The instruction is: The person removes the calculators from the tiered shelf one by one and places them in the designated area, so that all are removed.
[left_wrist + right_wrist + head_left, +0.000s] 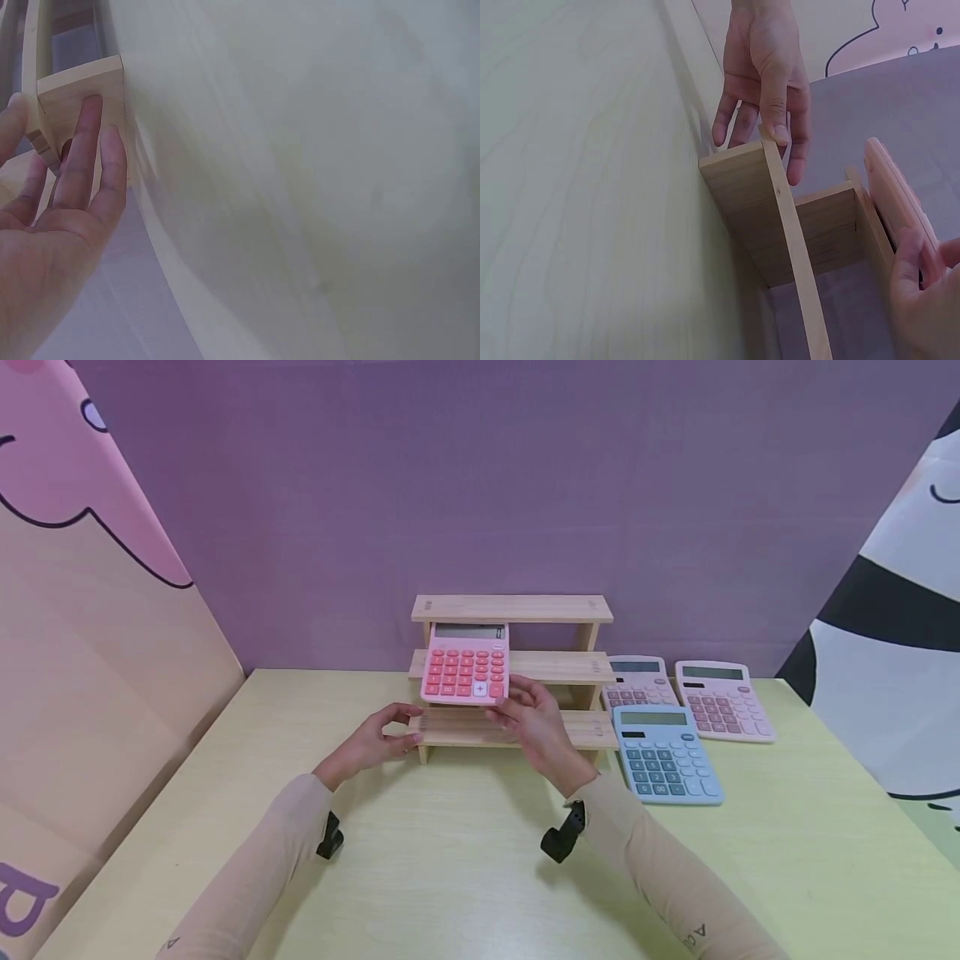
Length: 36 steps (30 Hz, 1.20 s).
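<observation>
A pink calculator [465, 672] leans on the middle tier of a small wooden step shelf [512, 607], keys facing outward. My right hand [540, 727] pinches its lower right corner. In the right wrist view the calculator [904, 202] shows edge-on, with the thumb against its face or back; I cannot tell which. My left hand [377, 739] holds the left end of the lowest tier. In the left wrist view, fingers of the left hand [67, 225] reach along the shelf's side panel [82, 90], with the thumb at the board's other side.
Right of the shelf lie a blue calculator [667, 756] and two pale pink calculators, one [723, 702] farther right and one [637, 681] partly behind the blue one. All rest on the light wooden table [420, 877]. A purple backdrop [517, 485] stands behind.
</observation>
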Each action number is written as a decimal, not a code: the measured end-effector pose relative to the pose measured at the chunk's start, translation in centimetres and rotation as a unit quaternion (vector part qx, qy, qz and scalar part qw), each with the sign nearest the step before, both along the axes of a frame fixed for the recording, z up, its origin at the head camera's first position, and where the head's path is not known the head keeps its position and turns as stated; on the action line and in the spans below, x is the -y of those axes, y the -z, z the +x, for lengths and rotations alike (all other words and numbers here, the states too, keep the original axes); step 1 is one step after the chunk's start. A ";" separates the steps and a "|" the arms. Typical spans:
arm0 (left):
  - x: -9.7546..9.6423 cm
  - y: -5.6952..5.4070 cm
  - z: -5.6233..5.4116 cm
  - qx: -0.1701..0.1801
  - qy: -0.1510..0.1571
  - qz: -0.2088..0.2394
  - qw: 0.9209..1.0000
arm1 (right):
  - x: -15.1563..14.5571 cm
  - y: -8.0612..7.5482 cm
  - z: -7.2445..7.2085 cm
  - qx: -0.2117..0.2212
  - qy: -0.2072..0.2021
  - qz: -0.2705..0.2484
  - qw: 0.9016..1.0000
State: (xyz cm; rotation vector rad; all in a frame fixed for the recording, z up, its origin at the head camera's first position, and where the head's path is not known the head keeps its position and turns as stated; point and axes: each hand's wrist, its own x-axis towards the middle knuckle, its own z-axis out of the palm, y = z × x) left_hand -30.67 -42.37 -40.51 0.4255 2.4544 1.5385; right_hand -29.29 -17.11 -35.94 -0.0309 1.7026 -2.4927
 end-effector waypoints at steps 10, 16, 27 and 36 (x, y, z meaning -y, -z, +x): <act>0.0 0.1 0.0 0.010 -0.002 0.008 1.000 | 0.0 0.1 0.0 0.004 0.003 -0.003 1.000; -0.1 -0.1 0.1 0.012 -0.006 0.001 1.000 | -0.1 0.1 0.3 0.000 0.003 -0.006 1.000; -0.1 -0.1 0.0 0.003 -0.001 -0.005 1.000 | -0.4 -0.1 0.9 -0.003 -0.006 -0.004 1.000; -0.2 -0.1 0.1 0.004 -0.006 -0.011 1.000 | -0.6 0.0 1.0 -0.002 -0.014 -0.010 1.000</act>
